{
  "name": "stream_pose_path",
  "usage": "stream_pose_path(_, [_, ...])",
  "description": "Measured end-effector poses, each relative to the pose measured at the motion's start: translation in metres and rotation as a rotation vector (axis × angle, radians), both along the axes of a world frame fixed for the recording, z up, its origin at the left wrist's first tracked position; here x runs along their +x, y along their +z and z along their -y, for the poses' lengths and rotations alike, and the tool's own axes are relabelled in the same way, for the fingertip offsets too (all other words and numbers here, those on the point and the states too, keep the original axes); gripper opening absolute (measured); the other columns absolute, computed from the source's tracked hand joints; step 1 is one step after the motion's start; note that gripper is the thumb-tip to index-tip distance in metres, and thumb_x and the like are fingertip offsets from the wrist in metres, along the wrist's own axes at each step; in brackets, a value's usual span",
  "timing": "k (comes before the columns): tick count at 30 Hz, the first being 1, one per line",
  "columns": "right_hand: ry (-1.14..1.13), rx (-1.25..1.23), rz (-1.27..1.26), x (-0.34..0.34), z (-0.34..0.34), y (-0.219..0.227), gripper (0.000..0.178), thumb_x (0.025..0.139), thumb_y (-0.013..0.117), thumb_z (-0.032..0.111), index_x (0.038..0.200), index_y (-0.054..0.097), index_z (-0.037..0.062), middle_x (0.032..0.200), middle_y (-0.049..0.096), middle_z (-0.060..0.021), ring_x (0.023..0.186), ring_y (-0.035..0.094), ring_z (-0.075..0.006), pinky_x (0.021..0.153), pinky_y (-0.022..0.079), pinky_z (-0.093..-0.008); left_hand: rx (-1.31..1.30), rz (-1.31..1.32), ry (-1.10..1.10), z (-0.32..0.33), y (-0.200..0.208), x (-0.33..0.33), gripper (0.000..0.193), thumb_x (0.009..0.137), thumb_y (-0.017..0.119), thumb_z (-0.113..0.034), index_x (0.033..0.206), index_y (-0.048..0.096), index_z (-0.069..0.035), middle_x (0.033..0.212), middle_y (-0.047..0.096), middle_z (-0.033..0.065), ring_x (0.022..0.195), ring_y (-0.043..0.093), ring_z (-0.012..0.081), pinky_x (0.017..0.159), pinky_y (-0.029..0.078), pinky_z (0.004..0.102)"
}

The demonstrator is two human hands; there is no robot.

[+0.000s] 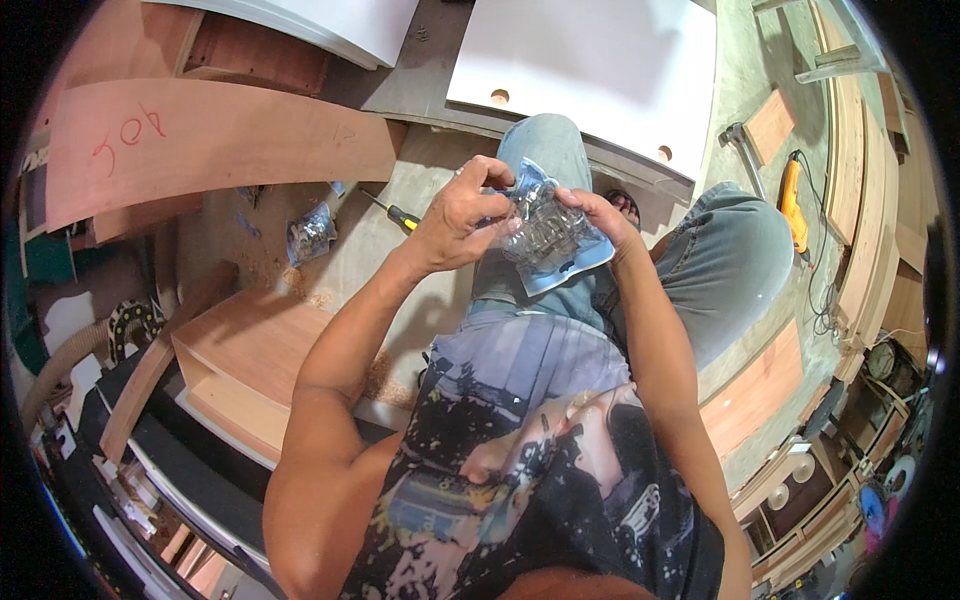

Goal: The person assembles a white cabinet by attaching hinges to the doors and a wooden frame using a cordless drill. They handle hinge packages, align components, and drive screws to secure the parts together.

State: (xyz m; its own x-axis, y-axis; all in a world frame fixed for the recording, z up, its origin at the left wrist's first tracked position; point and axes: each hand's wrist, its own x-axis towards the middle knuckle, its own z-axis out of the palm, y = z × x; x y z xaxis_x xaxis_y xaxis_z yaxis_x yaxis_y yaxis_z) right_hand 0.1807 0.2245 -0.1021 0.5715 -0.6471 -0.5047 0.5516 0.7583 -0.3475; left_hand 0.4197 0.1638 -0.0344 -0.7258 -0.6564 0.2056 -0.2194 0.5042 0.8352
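Observation:
A clear and blue plastic bag [562, 262] full of small shiny metal parts is held above my lap. My right hand [606, 218] grips the bag's right side, its thumb lying over the plastic. At the bag's left and upper edge my left hand [462, 218] has its fingers bent and pinched on the plastic. What kind of metal parts these are is too small to tell. Past my knees lies a white panel [590, 60] with a round hole [499, 97] near its left corner and another round hole [665, 153] near its right.
A yellow and black screwdriver [402, 218] and a second bag of metal parts [311, 235] lie on the floor to the left. Rightward are a hammer [742, 150], a corded yellow power tool [793, 205] and long boards [858, 215]. A curved wooden board [230, 145] stands at left, near a wooden box [240, 355].

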Motion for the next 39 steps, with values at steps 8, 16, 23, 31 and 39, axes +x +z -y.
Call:
stream_pose_path(8, [0.111,-0.147,-0.207,-0.005,-0.004,-0.032,0.038,0.091,0.064,0.033,0.111,0.066,-0.0001,0.106,0.068,-0.0075,0.096,0.064,-0.0150,0.089,0.050,-0.0297,0.084,0.201,-0.022,0.006,-0.007,0.006,0.016,0.077,0.075,-0.019,0.085,0.074,-0.005,0.109,0.062,0.0112,0.094,0.060,0.0282,0.079,0.049,0.0379])
stream_pose_path(16, [0.194,-0.102,-0.214,0.009,-0.004,-0.007,0.040,0.092,0.060,0.026,0.122,0.062,-0.0011,0.116,0.065,-0.0063,0.103,0.061,-0.0146,0.094,0.046,-0.0286,0.163,0.232,-0.144,0.012,-0.005,0.002,0.031,0.074,0.080,-0.023,0.096,0.072,-0.003,0.120,0.060,0.0144,0.113,0.057,0.0309,0.092,0.046,0.0402])
stream_pose_path(23, [0.258,-0.253,-0.106,0.012,-0.003,0.005,0.069,0.081,0.073,0.031,0.137,0.048,-0.0008,0.125,0.059,-0.0088,0.112,0.055,-0.0164,0.101,0.042,-0.0311,0.228,0.193,-0.163,0.013,-0.002,0.001,0.038,0.070,0.082,-0.021,0.101,0.067,-0.004,0.128,0.053,0.0122,0.120,0.052,0.0310,0.100,0.043,0.0403])
stream_pose_path(31, [0.312,-0.393,-0.074,0.007,0.001,-0.001,0.074,0.070,0.082,0.018,0.133,0.050,-0.0009,0.119,0.063,-0.0067,0.107,0.058,-0.0153,0.099,0.042,-0.0295,0.174,0.000,-0.035,0.027,0.029,0.015,0.031,0.075,0.079,-0.017,0.098,0.066,-0.003,0.116,0.059,0.0104,0.110,0.057,0.0236,0.096,0.045,0.0356])
stream_pose_path(39, [0.175,-0.370,-0.210,0.009,0.005,0.009,0.072,0.062,0.083,0.016,0.126,0.056,-0.0022,0.113,0.066,-0.0072,0.102,0.062,-0.0162,0.096,0.045,-0.0304,0.702,-0.422,0.288,0.054,-0.019,0.042,0.033,0.096,0.059,-0.019,0.120,0.052,0.001,0.107,0.064,0.0097,0.097,0.062,0.0157,0.087,0.051,0.0325])
